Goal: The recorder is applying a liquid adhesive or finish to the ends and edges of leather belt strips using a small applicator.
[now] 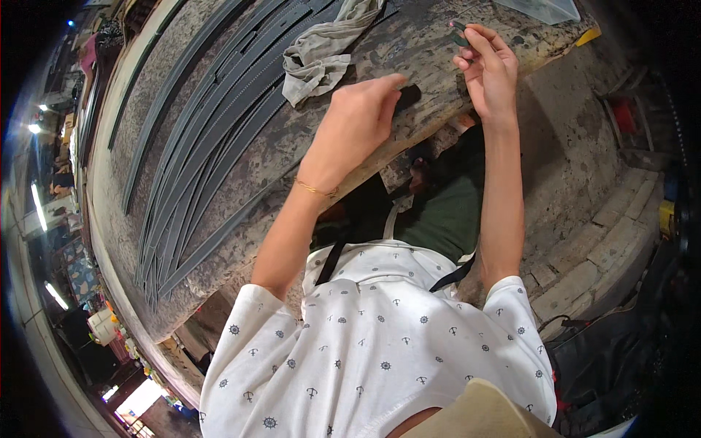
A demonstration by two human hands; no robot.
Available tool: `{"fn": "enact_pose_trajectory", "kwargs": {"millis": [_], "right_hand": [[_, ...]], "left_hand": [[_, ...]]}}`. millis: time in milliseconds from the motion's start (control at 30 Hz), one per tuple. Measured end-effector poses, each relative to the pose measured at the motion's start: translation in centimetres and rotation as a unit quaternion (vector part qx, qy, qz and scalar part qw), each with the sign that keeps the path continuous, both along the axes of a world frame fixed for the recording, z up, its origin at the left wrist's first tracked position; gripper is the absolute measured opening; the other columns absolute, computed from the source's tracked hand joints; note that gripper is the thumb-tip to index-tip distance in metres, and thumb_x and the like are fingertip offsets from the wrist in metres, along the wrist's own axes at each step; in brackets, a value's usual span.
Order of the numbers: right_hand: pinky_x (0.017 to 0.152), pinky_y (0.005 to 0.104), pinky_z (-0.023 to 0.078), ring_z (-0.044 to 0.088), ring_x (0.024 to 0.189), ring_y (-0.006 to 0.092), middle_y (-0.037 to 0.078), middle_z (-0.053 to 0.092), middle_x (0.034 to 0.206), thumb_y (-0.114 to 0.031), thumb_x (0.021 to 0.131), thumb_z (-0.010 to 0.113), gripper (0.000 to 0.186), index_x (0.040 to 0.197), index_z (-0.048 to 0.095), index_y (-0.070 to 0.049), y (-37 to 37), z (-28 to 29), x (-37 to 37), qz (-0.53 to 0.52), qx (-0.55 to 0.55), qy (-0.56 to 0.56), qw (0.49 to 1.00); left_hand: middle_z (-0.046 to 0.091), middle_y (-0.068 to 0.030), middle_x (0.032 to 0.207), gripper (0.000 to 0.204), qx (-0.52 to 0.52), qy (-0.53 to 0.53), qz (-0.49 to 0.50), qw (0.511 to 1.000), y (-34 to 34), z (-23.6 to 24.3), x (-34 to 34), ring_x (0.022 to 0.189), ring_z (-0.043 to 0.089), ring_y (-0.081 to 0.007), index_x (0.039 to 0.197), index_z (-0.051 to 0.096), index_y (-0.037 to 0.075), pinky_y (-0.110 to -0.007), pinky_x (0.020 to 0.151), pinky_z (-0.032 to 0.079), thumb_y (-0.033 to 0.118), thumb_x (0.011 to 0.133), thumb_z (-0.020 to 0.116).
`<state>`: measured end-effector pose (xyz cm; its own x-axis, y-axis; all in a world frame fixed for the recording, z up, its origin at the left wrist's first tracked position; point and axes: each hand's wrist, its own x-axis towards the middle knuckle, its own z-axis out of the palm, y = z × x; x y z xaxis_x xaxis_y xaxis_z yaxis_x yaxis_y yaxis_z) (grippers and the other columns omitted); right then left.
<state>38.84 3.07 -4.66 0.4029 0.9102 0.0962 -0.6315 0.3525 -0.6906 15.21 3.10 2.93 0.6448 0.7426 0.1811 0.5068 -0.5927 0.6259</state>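
My right hand (488,77) is raised at the table's far right edge, fingers pinched on a small dark green object (458,35) with a pinkish tip. My left hand (359,120) is over the table's near edge, fingers curled closed, beside a dark patch or piece (407,95); what it holds, if anything, is hidden. Just behind it lies a crumpled pale grey cloth (314,55). Many long dark grey strips (197,146), some with perforated lines, fan across the stained tabletop to the left.
A clear plastic container (540,9) stands at the table's back right. My legs (438,212) are below the table edge. A concrete floor with brick edging (591,255) and a stand with a red item (622,113) are to the right. Lit workshop clutter (102,325) lines the left.
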Motion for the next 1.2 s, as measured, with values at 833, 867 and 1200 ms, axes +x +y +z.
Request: {"fn": "enact_pose_trajectory", "kwargs": {"millis": [833,867,1200], "right_hand": [[0.057,0.0287,0.049,0.057,0.07,0.0118,0.006,0.064,0.087,-0.004,0.094,0.068,0.013,0.105,0.069,0.002,-0.2,1.5,-1.0,-0.007,0.0,-0.08,0.997],[0.057,0.0287,0.049,0.057,0.07,0.0118,0.006,0.064,0.087,-0.004,0.094,0.068,0.013,0.105,0.069,0.002,-0.2,1.5,-1.0,-0.007,0.0,-0.083,0.997],[0.063,0.0274,0.057,0.064,0.075,0.0113,0.006,0.067,0.094,-0.008,0.094,0.069,0.016,0.108,0.066,0.0,0.0,2.4,-2.4,-0.03,-0.061,-0.198,0.978]], "left_hand": [[0.056,-0.0107,0.096,0.043,0.223,0.033,0.004,0.974,1.8,-4.1,-1.6,0.09,0.055,-0.0286,0.125,0.066,0.016,-0.04,0.081,0.048,0.001,0.084,0.063],[0.056,-0.0106,0.096,0.043,0.223,0.038,0.004,0.974,1.8,-4.1,-1.5,0.091,0.055,-0.0285,0.124,0.066,0.016,-0.04,0.081,0.048,0.001,0.084,0.063],[0.054,-0.0104,0.094,0.042,0.212,0.045,0.014,0.976,1.6,-3.3,-1.4,0.092,0.053,-0.0286,0.124,0.064,0.015,-0.039,0.08,0.046,0.002,0.083,0.062]]}}
